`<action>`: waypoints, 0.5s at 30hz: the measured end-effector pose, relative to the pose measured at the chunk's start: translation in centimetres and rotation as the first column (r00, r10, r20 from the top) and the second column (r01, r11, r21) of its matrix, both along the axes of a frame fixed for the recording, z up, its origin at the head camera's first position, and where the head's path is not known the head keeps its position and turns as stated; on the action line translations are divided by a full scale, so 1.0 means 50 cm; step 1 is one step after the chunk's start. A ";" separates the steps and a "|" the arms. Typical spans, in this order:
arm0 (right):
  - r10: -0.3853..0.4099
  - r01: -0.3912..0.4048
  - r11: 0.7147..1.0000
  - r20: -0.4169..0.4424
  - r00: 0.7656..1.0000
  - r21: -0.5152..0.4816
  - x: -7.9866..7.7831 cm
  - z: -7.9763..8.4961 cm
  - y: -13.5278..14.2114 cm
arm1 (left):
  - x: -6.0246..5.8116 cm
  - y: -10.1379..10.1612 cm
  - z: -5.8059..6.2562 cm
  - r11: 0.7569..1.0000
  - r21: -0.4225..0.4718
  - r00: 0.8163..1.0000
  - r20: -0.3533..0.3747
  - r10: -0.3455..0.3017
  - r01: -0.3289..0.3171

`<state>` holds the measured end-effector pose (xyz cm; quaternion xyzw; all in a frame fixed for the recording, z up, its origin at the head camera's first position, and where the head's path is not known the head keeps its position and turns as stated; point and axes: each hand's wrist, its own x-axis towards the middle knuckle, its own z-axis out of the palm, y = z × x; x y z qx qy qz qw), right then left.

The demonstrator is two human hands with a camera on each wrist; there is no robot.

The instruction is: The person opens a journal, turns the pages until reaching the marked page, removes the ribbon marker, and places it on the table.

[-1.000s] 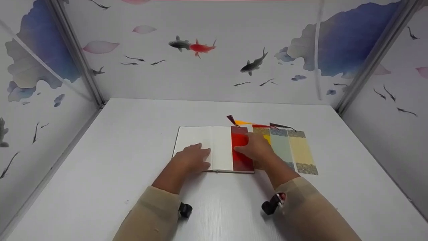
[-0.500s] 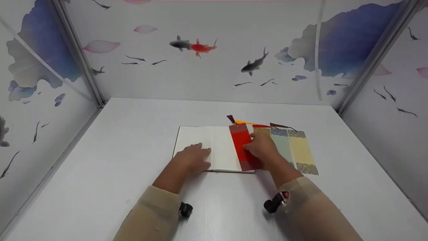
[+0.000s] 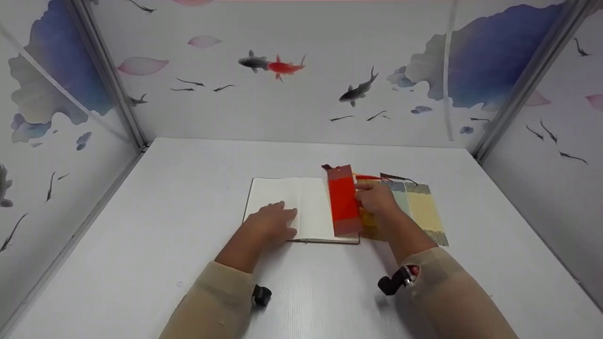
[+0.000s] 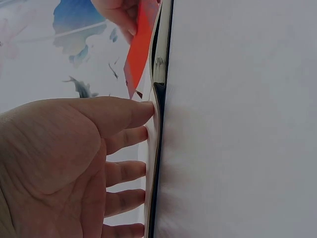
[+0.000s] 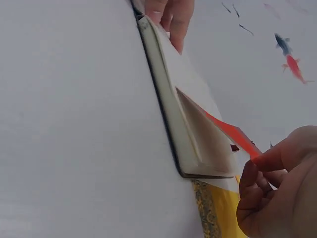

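An open notebook (image 3: 313, 212) with blank cream pages lies on the white table. My left hand (image 3: 268, 223) rests on its left page; in the left wrist view the straight fingers (image 4: 126, 172) press the page down. My right hand (image 3: 377, 200) pinches the right edge of a red bookmark (image 3: 344, 197) between thumb and fingers. This bookmark has darker red ends and a dark tassel (image 3: 327, 167) at its top. It stands tilted over the right page, its lower long edge close to the paper in the right wrist view (image 5: 233, 131).
To the right of the notebook lie more bookmarks in a row: a yellow one (image 3: 373, 230) partly hidden by the right hand, a pale green one (image 3: 401, 200) and a pale yellow one (image 3: 426, 209). Their tassels (image 3: 398, 178) spread along the top. Patterned walls enclose the table.
The red bookmark lay flat on the right page; my right hand has lifted it, swung it and tilted it up, shifting slightly rightward. My left hand has stayed put.
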<state>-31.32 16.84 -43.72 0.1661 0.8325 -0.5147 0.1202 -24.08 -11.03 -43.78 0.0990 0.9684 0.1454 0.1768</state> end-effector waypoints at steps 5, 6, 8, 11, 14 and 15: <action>-0.035 0.033 0.995 -0.019 0.999 -0.094 -0.004 0.020 0.038 | 0.000 0.001 -0.002 1.000 0.002 1.000 0.001 -0.013 0.013; -0.048 0.046 0.993 -0.015 0.999 -0.109 -0.003 0.025 0.047 | 0.000 0.001 -0.002 1.000 0.003 1.000 0.000 -0.015 0.015; -0.071 0.069 0.987 -0.005 0.997 -0.144 -0.005 0.033 0.069 | 0.000 0.000 -0.002 1.000 -0.001 1.000 0.000 -0.017 0.017; -0.104 0.105 0.980 0.016 0.994 -0.171 -0.007 0.037 0.104 | -0.001 -0.002 -0.001 1.000 -0.005 1.000 0.003 -0.012 0.012; -0.126 0.132 0.978 0.045 0.991 -0.163 -0.011 0.033 0.146 | 0.000 -0.001 -0.001 1.000 -0.008 1.000 0.009 -0.010 0.010; -0.129 0.136 0.979 0.052 0.990 -0.155 -0.011 0.031 0.161 | 0.000 0.000 -0.002 1.000 -0.008 1.000 0.010 -0.009 0.009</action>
